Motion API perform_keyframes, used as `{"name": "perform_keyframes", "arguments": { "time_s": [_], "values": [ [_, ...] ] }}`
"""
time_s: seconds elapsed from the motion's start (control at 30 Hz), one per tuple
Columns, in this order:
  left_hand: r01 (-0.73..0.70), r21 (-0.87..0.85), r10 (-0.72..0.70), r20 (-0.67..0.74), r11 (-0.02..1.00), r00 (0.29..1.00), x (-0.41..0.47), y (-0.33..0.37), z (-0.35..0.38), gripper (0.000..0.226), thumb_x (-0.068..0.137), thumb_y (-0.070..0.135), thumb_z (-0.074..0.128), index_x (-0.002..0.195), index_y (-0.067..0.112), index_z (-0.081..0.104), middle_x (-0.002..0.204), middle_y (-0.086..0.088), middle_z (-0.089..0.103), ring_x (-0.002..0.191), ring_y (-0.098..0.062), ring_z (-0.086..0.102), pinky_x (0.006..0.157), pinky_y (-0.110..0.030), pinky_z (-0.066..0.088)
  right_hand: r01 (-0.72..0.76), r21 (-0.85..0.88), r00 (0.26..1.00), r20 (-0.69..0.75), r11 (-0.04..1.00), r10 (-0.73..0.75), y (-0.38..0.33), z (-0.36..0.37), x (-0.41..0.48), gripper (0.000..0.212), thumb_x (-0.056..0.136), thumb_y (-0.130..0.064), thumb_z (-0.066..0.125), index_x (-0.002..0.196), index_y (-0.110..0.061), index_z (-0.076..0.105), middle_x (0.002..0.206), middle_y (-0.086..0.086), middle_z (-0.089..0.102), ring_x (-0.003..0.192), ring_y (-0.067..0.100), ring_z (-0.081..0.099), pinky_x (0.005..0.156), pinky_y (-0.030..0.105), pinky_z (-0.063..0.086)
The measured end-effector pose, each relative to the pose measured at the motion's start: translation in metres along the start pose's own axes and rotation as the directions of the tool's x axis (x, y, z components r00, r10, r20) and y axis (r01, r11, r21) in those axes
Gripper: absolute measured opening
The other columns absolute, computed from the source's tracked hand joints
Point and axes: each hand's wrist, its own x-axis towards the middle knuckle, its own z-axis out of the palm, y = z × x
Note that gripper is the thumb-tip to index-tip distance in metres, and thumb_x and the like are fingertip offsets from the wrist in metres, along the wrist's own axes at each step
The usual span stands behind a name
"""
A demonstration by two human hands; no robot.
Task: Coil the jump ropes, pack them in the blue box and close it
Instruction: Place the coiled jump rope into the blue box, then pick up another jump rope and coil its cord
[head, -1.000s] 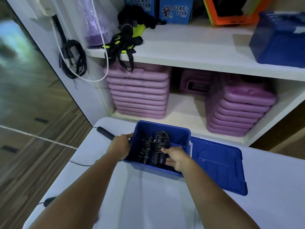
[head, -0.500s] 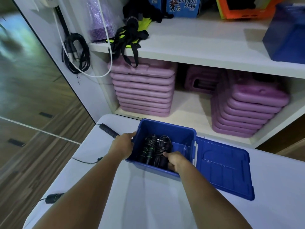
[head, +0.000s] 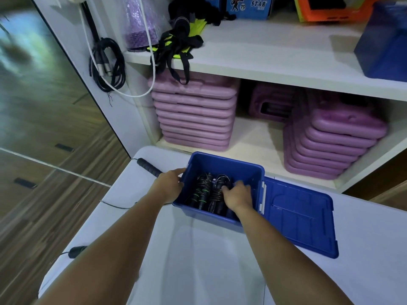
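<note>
The blue box (head: 240,167) stands open on the white table (head: 198,260), its hinged lid (head: 299,216) lying flat to the right. Two coiled black jump ropes lie inside: one with green bands (head: 201,191) on the left, another (head: 217,192) beside it. My right hand (head: 237,195) reaches into the box, fingers curled on the right coil. My left hand (head: 169,183) grips the box's left wall. An uncoiled jump rope lies left of the box, with one black handle (head: 148,167) behind my left hand and another (head: 76,250) at the table's left edge.
A white shelf unit (head: 275,62) rises right behind the table, with stacked purple cases (head: 193,113), another blue box (head: 385,42) and black straps (head: 178,47). Coiled black cable (head: 108,64) hangs on its side. Wooden floor (head: 44,128) lies to the left.
My right hand has pushed deeper into the box onto the right coil. The view has tilted down slightly; my left hand stays on the box's left wall.
</note>
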Motion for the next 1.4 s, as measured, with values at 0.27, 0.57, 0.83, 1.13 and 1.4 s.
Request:
{"name": "perform_keyframes", "arguments": {
  "time_s": [0.27, 0.57, 0.83, 1.13, 1.4],
  "values": [
    [0.075, -0.005, -0.076, -0.055, 0.997, 0.996, -0.046, -0.052, -0.027, 0.037, 0.095, 0.019, 0.048, 0.129, 0.022, 0.06, 0.1, 0.002, 0.072, 0.102, -0.027, 0.062, 0.09, -0.037, 0.05, 0.517, -0.011, 0.841, -0.178, 0.856, -0.511, -0.033, 0.008, -0.067, 0.014, 0.095, -0.021, 0.054, 0.091, -0.02, 0.068, 0.093, -0.007, 0.06, 0.089, 0.016, 0.055, 0.076, 0.028, 0.045],
    [0.104, 0.298, -0.151, 0.139, 0.949, 0.979, -0.122, -0.192, -0.027, 0.049, 0.092, 0.032, 0.056, 0.141, 0.028, 0.045, 0.136, -0.002, 0.054, 0.12, -0.026, 0.054, 0.099, -0.039, 0.047, 0.461, -0.042, 0.874, 0.195, 0.886, -0.445, -0.025, 0.133, -0.156, 0.015, 0.09, -0.038, 0.059, 0.089, -0.023, 0.063, 0.094, -0.007, 0.066, 0.084, 0.014, 0.061, 0.08, 0.034, 0.053],
    [-0.055, 0.535, -0.01, 0.118, 0.843, 0.993, -0.152, -0.255, -0.008, 0.034, 0.096, 0.016, 0.044, 0.128, 0.024, 0.051, 0.122, -0.003, 0.055, 0.112, -0.026, 0.051, 0.089, -0.035, 0.043, 0.178, -0.26, 0.949, 0.299, 0.949, -0.096, -0.004, 0.218, -0.204, 0.045, 0.081, -0.06, 0.066, 0.097, -0.019, 0.06, 0.101, 0.001, 0.067, 0.093, 0.025, 0.064, 0.076, 0.034, 0.051],
    [-0.076, 0.352, 0.069, 0.032, 0.933, 0.997, -0.169, -0.27, -0.001, 0.023, 0.1, 0.033, 0.047, 0.114, 0.017, 0.056, 0.102, -0.005, 0.057, 0.099, -0.028, 0.056, 0.078, -0.036, 0.042, 0.037, -0.078, 0.958, 0.287, 0.996, -0.013, 0.001, 0.233, -0.224, 0.025, 0.09, -0.043, 0.063, 0.085, -0.018, 0.061, 0.09, 0.004, 0.069, 0.082, 0.023, 0.066, 0.069, 0.032, 0.049],
    [0.041, -0.576, -0.098, -0.068, 0.817, 0.993, -0.196, -0.218, -0.057, 0.012, 0.091, 0.03, 0.07, 0.1, 0.022, 0.068, 0.086, -0.004, 0.075, 0.08, -0.024, 0.072, 0.077, -0.041, 0.059, -0.16, 0.58, 0.927, 0.367, 0.798, -0.082, -0.031, 0.206, -0.262, 0.012, 0.099, -0.023, 0.059, 0.097, -0.011, 0.061, 0.09, 0.003, 0.067, 0.081, 0.02, 0.068, 0.071, 0.028, 0.055]
  ]
}}
